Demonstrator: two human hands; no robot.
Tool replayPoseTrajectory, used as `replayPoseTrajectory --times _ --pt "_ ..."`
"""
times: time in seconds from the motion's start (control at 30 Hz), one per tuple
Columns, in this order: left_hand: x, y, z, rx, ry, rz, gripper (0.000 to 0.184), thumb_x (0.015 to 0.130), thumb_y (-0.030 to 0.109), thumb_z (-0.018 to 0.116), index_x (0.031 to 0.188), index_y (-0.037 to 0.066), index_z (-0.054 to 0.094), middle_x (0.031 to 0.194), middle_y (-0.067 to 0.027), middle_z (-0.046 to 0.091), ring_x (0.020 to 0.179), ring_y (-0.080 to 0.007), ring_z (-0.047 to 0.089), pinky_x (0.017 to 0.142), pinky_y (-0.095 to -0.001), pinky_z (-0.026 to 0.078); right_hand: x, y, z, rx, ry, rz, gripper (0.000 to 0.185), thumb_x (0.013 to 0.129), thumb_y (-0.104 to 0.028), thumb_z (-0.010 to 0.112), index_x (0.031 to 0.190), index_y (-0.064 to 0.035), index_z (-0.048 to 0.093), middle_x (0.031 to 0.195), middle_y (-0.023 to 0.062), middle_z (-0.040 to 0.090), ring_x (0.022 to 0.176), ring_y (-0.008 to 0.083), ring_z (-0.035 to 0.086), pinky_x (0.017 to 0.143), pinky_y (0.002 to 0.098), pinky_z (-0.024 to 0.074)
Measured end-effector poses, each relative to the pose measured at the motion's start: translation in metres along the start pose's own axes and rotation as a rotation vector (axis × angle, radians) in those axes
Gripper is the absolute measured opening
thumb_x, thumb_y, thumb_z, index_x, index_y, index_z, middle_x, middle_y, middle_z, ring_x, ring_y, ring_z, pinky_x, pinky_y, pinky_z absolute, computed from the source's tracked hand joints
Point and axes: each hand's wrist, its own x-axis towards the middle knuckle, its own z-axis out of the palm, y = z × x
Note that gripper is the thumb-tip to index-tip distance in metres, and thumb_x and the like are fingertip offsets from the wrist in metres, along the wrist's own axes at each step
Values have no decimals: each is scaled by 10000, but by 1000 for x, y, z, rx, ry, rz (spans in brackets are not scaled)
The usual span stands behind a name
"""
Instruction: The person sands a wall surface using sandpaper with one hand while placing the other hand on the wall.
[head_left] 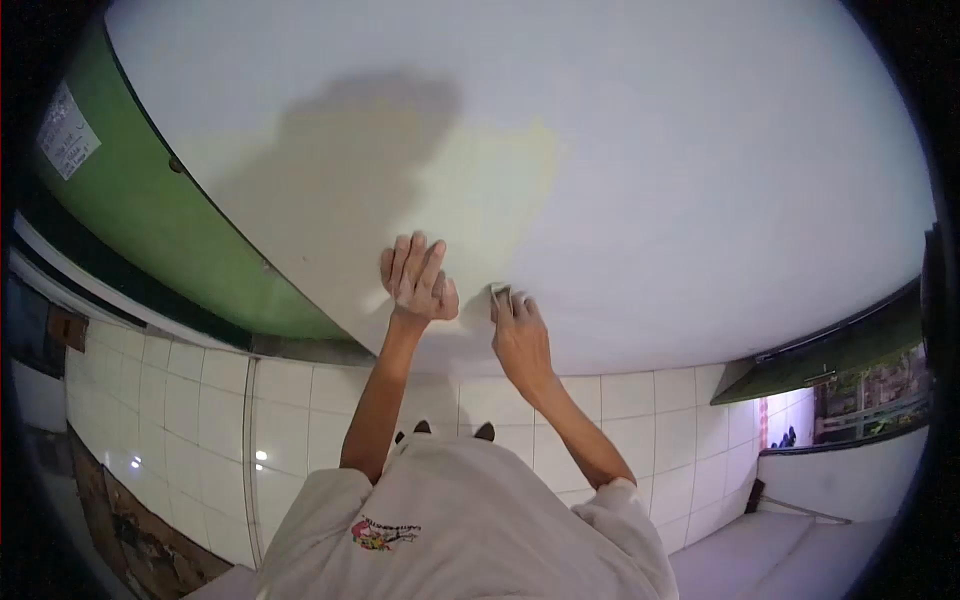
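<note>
A white wall (700,200) fills the upper view, with a pale yellowish patch (480,180) near its middle. Just below that patch, my left hand (418,280) is at the wall with its fingers spread, holding nothing. To its right, my right hand (517,335) is closed, its fingers bent round a small pale piece (498,290) that touches or nearly touches the wall. What the piece is cannot be made out. The shadow of a head and arms falls on the wall to the upper left.
On the left runs a green panel (170,210) with a paper note (68,135) on it. White floor tiles (630,395) lie below the wall. An open window or doorway with a green frame (830,375) is at the right.
</note>
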Motion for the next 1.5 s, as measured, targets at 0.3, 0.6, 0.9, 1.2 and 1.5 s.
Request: replayPoseTrajectory --times 0.3,0.6,0.9,1.2,1.5 --pt "4 4 -6 28 -64 49 513 878 274 341 1283 -6 487 1388 -208 420 1360 -335 298 1126 -467 148 92 -24 -141 38 352 -106 265 769 36 626 1027 16 570 904 150 524 844 308 508 718 417 463" --pt "2 8 -3 -5 -6 -31 495 848 264 358 1258 70 557 1350 -137 494 1328 -269 375 1128 -407 176 123 -21 -131 249 858 -204 337 754 125 630 1055 -26 619 1008 106 681 947 223 660 740 308 572" --pt "7 7 0 16 13 8 486 842 257 357 1238 70 567 1346 -150 493 1309 -273 397 1122 -413 194 131 0 -87 -64 694 -401 341 726 69 599 1035 -46 688 1119 87 655 1081 242 608 934 398 484" --pt "107 11 -33 -137 -238 208 411 852 240 353 1143 205 641 1238 15 601 1230 -177 486 1115 -338 266 100 17 -66 -18 658 -338 361 729 28 641 1075 -69 677 1144 68 648 1068 212 613 933 341 478" --pt "118 -19 -24 24 -213 254 459 839 302 345 1164 189 648 1210 -17 620 1210 -208 512 1098 -357 284 61 55 -15 -85 619 -396 250 770 -21 687 1010 -90 693 1127 45 651 1045 202 615 913 340 474"
